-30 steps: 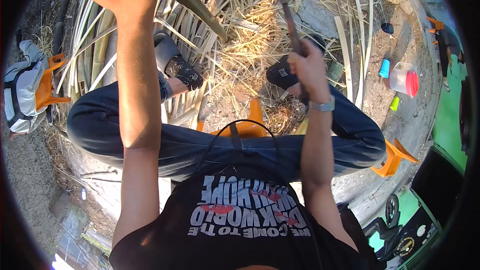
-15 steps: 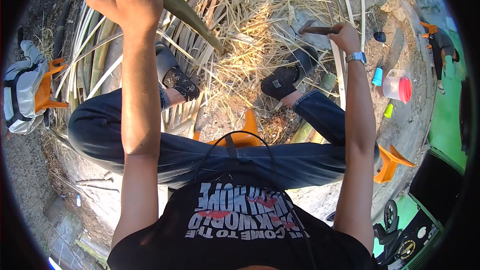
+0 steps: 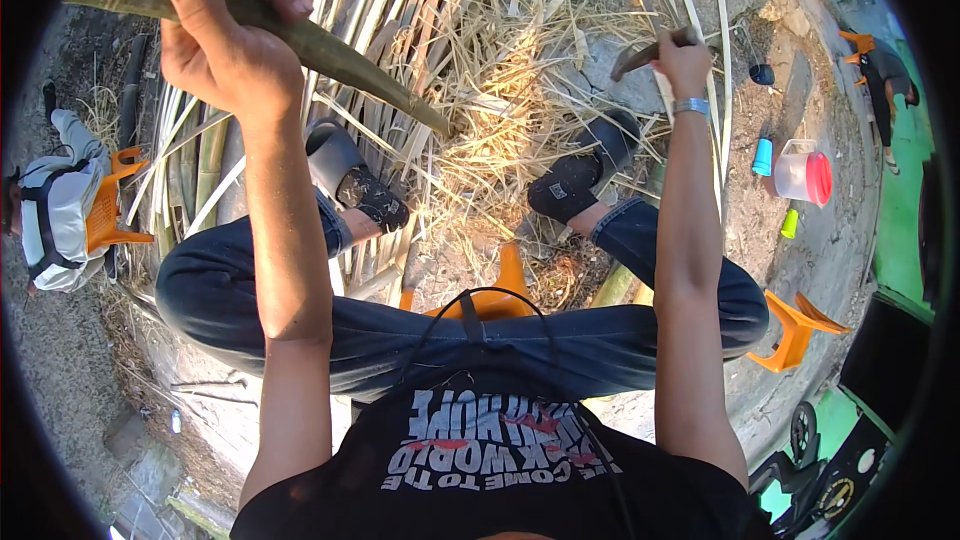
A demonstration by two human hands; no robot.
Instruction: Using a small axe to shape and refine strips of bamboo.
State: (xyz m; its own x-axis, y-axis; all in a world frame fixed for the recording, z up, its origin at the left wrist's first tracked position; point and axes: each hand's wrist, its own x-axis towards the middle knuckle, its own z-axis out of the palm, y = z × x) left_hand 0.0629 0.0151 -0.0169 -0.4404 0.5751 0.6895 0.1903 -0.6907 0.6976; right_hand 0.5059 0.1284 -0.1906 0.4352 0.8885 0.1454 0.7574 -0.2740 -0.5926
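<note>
My left hand (image 3: 230, 55) is closed around a thick green-brown bamboo pole (image 3: 345, 58), its thumb lying along the near side. The pole slants from the upper left edge down to the pile of pale shavings (image 3: 510, 125) between my feet; its far upper part runs out of view. In my right hand (image 3: 685, 70) is a dark-bladed knife (image 3: 632, 60), held to the right of the pole and apart from it. The knife's handle is mostly hidden by my fingers. Beneath the blade lies a flat grey stone (image 3: 625, 90). Long split bamboo strips (image 3: 400, 5) are heaped behind the pole.
An orange plastic stool (image 3: 505, 285) is under me, and another orange stool (image 3: 790, 332) stands at right. Nearby are a blue cup (image 3: 763, 157), a red-lidded clear tub (image 3: 800, 178) and a green cup (image 3: 790, 224). Other people are at far left (image 3: 70, 210) and far right (image 3: 885, 80).
The bamboo pole's upper part has swung left and down with my left hand, so it lies flatter. My right hand has turned, and the knife blade now points more downward.
</note>
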